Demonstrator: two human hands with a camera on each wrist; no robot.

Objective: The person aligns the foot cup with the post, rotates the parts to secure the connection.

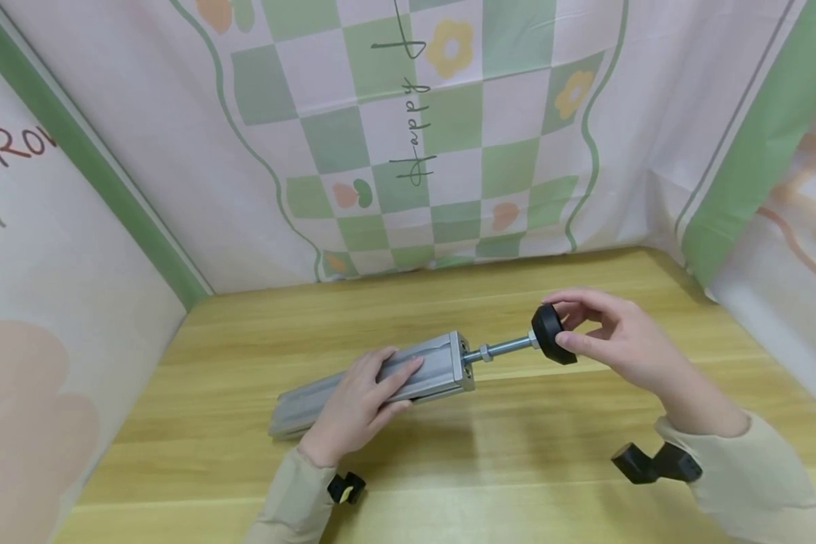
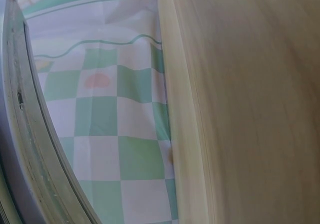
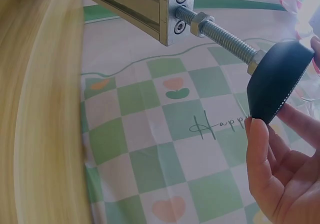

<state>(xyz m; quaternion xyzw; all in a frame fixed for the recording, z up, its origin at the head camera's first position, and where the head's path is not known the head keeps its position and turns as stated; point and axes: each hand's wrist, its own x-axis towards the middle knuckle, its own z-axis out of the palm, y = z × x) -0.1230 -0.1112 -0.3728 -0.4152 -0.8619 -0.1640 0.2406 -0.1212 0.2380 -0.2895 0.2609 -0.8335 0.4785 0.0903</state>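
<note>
A grey aluminium profile (image 1: 437, 364) lies slantwise over the wooden table, its right end raised off the surface. My left hand (image 1: 355, 402) grips it around the middle, fingers across the top and thumb along the near side. A threaded rod (image 3: 227, 40) sticks out of the end plate (image 3: 176, 17), carrying a hex nut (image 3: 201, 24) near the plate. On the rod's far end sits a black levelling foot (image 1: 548, 332) with another nut behind it. My right hand (image 1: 622, 338) pinches the foot's rim between thumb and fingers. The left wrist view shows only the profile's side (image 2: 37, 129), no hand.
The light wooden table (image 1: 245, 483) meets a hanging cloth (image 1: 394, 136) with a green-and-white check at the back. More printed cloth (image 1: 54, 302) closes off the left side, and a green-banded cloth (image 1: 755, 189) the right. Black wrist mounts (image 1: 656, 462) sit at the sleeves.
</note>
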